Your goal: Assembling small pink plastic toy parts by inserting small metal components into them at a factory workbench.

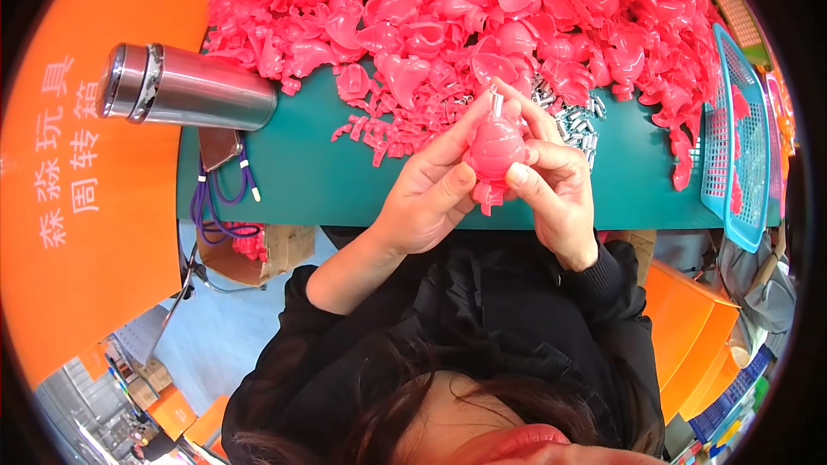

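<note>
Between my two hands, above the near edge of the green table (301, 174), is a glossy pinkish-red rounded plastic part (497, 151). A small silver metal pin (497, 103) stands up out of its far end. My left hand (439, 185) grips the part from the left, thumb on its side. From the right, the thumb and fingers of my right hand (551, 185) close on the same part. Just beyond my hands lie a pile of small silver metal pieces (579, 131) and a scatter of small red plastic pieces (383, 125).
A large heap of red plastic shells (482, 9) covers the far table. At left lie a steel flask (202, 86) and a phone (220, 146) with a purple cord (205, 198). An orange box (103, 164) stands left; a blue basket (741, 146) right. Below is a cardboard box (284, 254).
</note>
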Demonstrator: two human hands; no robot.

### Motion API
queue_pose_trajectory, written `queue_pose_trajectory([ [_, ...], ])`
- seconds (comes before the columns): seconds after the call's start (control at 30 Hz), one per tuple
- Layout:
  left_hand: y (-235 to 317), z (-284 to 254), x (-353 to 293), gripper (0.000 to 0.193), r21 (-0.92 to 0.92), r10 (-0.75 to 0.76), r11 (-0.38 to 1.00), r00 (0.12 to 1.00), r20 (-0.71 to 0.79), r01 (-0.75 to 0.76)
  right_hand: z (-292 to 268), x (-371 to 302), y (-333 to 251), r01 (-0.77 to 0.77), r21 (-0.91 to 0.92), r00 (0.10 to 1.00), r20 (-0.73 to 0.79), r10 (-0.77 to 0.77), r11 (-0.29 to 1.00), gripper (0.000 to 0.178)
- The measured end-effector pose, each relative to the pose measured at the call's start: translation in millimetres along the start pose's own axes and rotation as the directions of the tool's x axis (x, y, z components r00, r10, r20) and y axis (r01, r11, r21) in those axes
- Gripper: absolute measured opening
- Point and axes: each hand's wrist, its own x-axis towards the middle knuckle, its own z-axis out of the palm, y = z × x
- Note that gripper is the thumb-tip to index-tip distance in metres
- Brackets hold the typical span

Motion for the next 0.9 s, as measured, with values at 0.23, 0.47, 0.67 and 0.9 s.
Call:
queue_pose_trajectory([
  [0.23, -6.0, -6.6, -0.3, 0.065, 0.085, 0.071, 0.994, 0.997, 0.015, -0.072, 4.3, -3.4, 0.0, -0.045, 0.071, 0.999, -0.007, 0.045, 0.996, 0.015],
  [0.47, -11.9, -13.4, -5.1, 0.075, 0.271, 0.101, 0.96, 0.987, -0.122, -0.065, 0.8, -1.6, -0.2, 0.003, -0.143, 0.999, 0.037, 0.002, 0.99, 0.019],
  [0.67, 0.9, -11.6, -5.5, 0.067, 0.589, 0.274, 0.761, 0.958, 0.091, -0.273, -17.3, 9.0, -14.7, -0.013, -0.212, 0.953, 0.293, 0.077, 0.977, 0.02],
  [0.9, -3.3, -5.2, -7.0, 0.065, 0.601, 0.298, 0.742, 0.949, 0.1, -0.297, -12.3, 2.4, -13.5, 0.013, -0.15, 0.967, 0.254, 0.026, 0.989, 0.022],
])
